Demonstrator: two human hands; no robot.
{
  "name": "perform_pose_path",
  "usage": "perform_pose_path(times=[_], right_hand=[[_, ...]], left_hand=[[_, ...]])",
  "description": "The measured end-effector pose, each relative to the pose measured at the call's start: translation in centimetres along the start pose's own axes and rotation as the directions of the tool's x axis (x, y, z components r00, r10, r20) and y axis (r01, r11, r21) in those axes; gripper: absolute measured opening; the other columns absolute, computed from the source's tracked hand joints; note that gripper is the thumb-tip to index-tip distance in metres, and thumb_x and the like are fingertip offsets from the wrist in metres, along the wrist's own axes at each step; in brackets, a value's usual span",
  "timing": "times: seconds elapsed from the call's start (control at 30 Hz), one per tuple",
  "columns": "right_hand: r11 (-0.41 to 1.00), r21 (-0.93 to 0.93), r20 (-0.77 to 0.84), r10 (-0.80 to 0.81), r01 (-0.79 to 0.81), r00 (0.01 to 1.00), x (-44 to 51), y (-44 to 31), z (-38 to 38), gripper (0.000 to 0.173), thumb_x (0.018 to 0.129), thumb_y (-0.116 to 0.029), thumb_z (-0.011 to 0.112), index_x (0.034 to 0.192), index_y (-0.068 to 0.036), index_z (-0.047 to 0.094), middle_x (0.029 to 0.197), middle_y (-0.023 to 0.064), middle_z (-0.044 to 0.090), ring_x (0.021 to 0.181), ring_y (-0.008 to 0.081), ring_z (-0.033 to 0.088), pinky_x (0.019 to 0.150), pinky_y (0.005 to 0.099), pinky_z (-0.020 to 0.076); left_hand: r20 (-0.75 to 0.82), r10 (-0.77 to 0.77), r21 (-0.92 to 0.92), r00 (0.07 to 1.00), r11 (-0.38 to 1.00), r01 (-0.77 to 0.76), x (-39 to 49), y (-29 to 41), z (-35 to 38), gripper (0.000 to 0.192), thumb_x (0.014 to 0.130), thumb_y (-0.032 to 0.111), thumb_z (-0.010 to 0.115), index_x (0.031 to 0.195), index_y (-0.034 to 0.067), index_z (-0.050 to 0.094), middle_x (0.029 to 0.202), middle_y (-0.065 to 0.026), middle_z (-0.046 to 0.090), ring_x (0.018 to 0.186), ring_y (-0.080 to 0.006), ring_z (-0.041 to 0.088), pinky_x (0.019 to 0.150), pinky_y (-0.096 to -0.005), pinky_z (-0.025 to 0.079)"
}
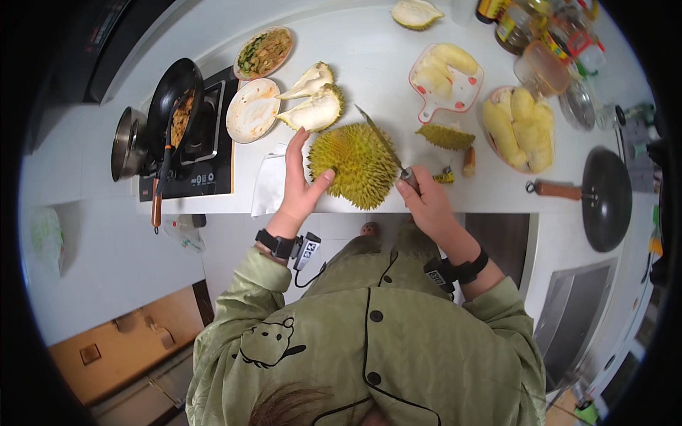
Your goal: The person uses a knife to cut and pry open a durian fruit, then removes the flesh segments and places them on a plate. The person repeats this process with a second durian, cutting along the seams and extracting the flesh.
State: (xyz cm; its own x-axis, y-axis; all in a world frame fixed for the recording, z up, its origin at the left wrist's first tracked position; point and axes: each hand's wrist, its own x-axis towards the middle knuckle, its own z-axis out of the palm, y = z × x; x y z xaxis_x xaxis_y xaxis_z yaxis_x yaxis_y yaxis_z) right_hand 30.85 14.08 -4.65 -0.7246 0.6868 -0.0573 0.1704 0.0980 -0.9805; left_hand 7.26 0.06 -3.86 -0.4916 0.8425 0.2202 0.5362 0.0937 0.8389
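Note:
A spiky green-yellow durian (346, 165) rests at the counter's front edge. My left hand (305, 173) is at its left side, thumb on the spikes and fingers spread along the husk. In my right hand (421, 199) is the handle of a knife (381, 137), its blade slanting up and left across the durian's right side. Whether the edge cuts into the husk I cannot tell. Behind the durian lie two empty durian husk pieces (314, 109), pale insides showing. Another husk piece (446, 137) is right of the blade, near the cut-off stem (469, 161).
Durian flesh fills a plate (549, 160) and a handled dish (426, 114) on the right. At left, a wok (160, 114) with food sits on the cooktop (213, 181), beside a soiled plate (253, 112). A frying pan (607, 199) and several jars (517, 32) stand rightward.

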Motion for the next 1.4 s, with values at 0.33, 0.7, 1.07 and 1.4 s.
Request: perform_pose_path(times=[0.33,0.7,1.07,1.4], right_hand=[[0.983,0.153,-0.253,0.139,-0.102,0.957,-6.5,1.6,6.4,0.028,0.099,-0.027,0.059,0.103,-0.001,0.05,0.07,0.0045,0.048,0.063,0.0133,0.047,0.058,0.0312,0.0422],[0.98,0.197,-0.472,0.13,-0.039,0.872,-6.3,0.8,8.9,0.03,0.084,-0.022,0.076,0.096,-0.001,0.057,0.065,0.0027,0.049,0.058,0.0101,0.045,0.054,0.0285,0.0391],[0.979,-0.142,-0.635,-0.202,0.144,0.746,-2.5,-1.5,10.1,0.031,0.075,-0.012,0.082,0.102,-0.003,0.068,0.09,0.0056,0.057,0.068,0.0162,0.056,0.06,0.0294,0.0484],[0.984,-0.094,-0.647,-0.176,0.151,0.742,-1.6,-0.9,10.1,0.025,0.074,-0.012,0.083,0.089,-0.001,0.067,0.09,0.0064,0.057,0.067,0.0188,0.057,0.061,0.0307,0.0488]], left_hand=[[0.227,-0.037,-0.258,0.973,0.961,0.097,2.4,-0.7,-0.1,0.055,0.095,0.021,0.058,0.144,0.003,0.041,0.14,-0.0144,0.049,0.131,-0.0236,0.045,0.111,-0.0342,0.033],[0.197,-0.019,-0.324,0.98,0.943,0.083,2.5,-1.7,0.5,0.05,0.095,0.018,0.058,0.14,0.001,0.043,0.132,-0.0147,0.053,0.12,-0.0213,0.051,0.104,-0.0332,0.04],[0.13,-0.088,-0.301,0.988,0.946,0.124,1.8,-1.3,1.4,0.05,0.097,0.02,0.058,0.138,-0.002,0.042,0.131,-0.0164,0.052,0.119,-0.0224,0.051,0.103,-0.0337,0.042],[0.102,-0.095,-0.341,0.99,0.932,0.125,1.6,-2.2,2.0,0.05,0.097,0.02,0.058,0.137,-0.004,0.042,0.131,-0.0173,0.051,0.118,-0.023,0.051,0.102,-0.0339,0.042]])
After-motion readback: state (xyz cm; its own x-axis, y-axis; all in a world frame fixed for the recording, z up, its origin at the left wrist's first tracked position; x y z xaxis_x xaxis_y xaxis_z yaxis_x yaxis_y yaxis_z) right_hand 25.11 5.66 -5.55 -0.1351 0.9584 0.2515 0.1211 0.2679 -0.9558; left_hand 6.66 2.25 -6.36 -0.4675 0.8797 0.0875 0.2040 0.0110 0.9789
